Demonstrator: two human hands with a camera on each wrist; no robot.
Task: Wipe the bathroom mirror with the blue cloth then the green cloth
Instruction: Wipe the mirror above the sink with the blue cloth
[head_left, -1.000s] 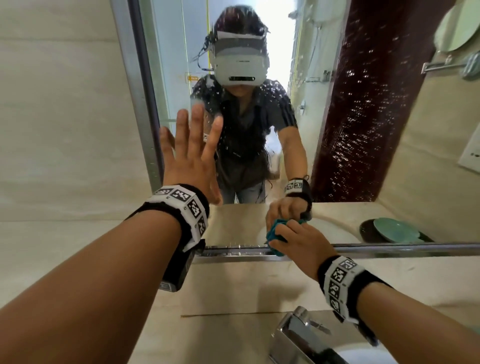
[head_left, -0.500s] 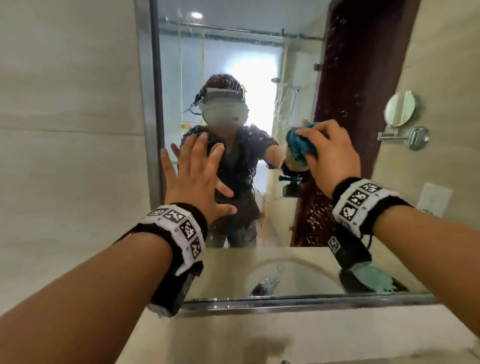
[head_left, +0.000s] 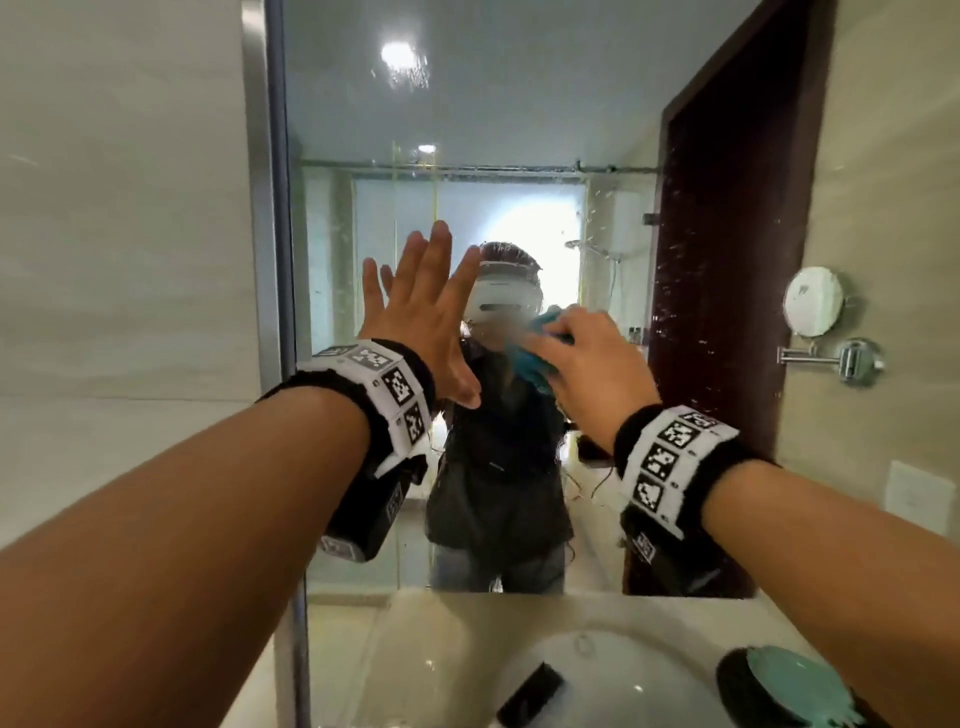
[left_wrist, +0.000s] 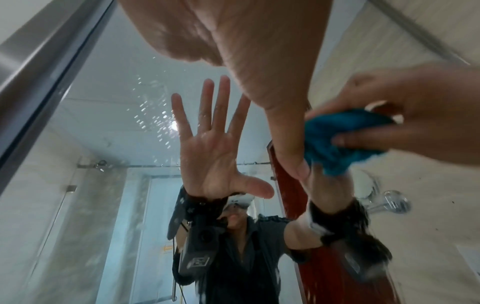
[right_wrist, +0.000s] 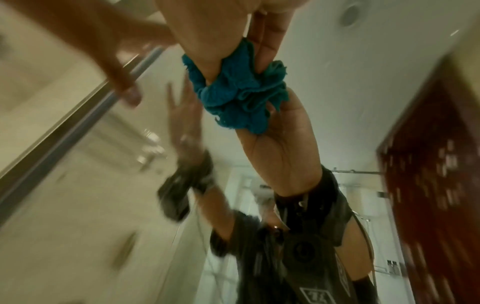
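Note:
The bathroom mirror (head_left: 493, 130) fills the head view, with water drops speckling its right part. My left hand (head_left: 421, 312) lies flat on the glass, fingers straight and spread; the left wrist view shows its palm (left_wrist: 246, 51) above its own reflection. My right hand (head_left: 582, 358) grips the bunched blue cloth (head_left: 535, 364) and presses it to the glass just right of the left hand. The cloth (right_wrist: 239, 98) is crumpled between thumb and fingers in the right wrist view, and the left wrist view catches it (left_wrist: 337, 144) too. The green cloth (head_left: 795, 686) shows only as a reflection, on a dark dish at lower right.
A metal frame (head_left: 265, 260) edges the mirror on the left, with tiled wall (head_left: 130, 260) beyond. In the reflection are a white basin (head_left: 597, 675), a dark door (head_left: 727, 260) and a round wall mirror on an arm (head_left: 813, 301).
My right hand has carried the blue cloth from the mirror's bottom edge up the glass, then left to beside my left hand. The left hand stays flat on the glass. My view has tilted upward.

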